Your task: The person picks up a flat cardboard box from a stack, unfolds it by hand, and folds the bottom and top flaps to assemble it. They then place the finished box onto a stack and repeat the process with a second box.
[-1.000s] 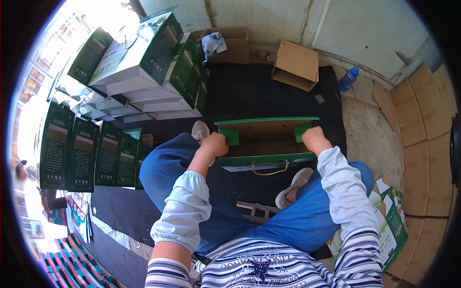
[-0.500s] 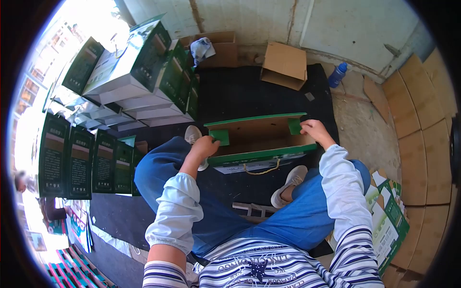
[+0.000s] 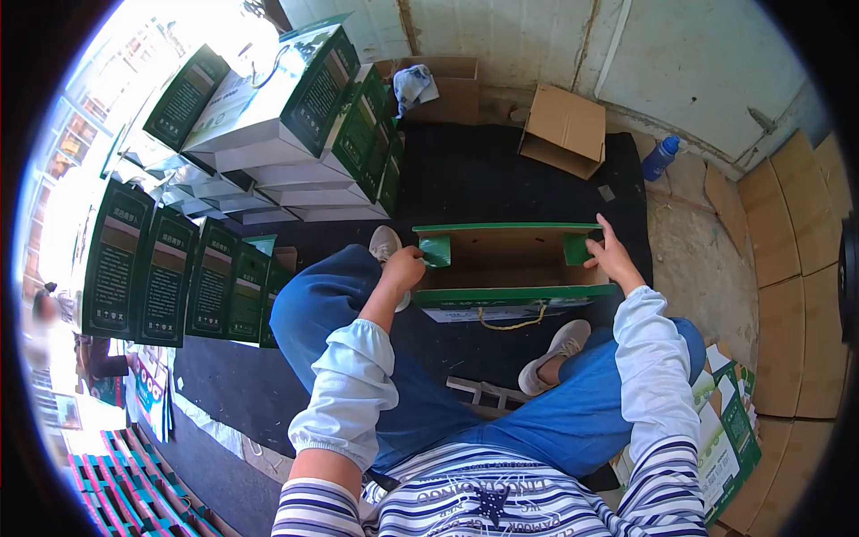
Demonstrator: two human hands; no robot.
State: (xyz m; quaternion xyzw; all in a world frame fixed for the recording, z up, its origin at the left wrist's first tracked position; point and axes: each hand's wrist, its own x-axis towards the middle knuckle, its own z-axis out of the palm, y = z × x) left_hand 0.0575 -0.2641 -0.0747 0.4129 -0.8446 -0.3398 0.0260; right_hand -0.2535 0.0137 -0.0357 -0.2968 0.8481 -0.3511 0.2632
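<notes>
An open green and white carton point(image 3: 514, 295) with a yellow rope handle point(image 3: 512, 324) stands between my legs, its brown inside facing up. At its left end, my left hand point(image 3: 405, 268) is closed on the green end flap point(image 3: 435, 251). My right hand point(image 3: 611, 252) is at the right end, with the index finger raised and the thumb by the right green flap point(image 3: 575, 250); its fingers are apart.
Stacked green and white cartons point(image 3: 268, 134) stand at the left. Behind are an open brown box point(image 3: 564, 130), a blue bottle point(image 3: 660, 158) and a cloth point(image 3: 413, 89). Brown cartons point(image 3: 778, 313) line the right; flattened cartons point(image 3: 729, 438) lie near my right leg. A person's arm point(image 3: 109, 364) shows far left.
My right hand has opened its fingers from a pinch on the right flap. The view has turned, shifting the whole scene to the right.
</notes>
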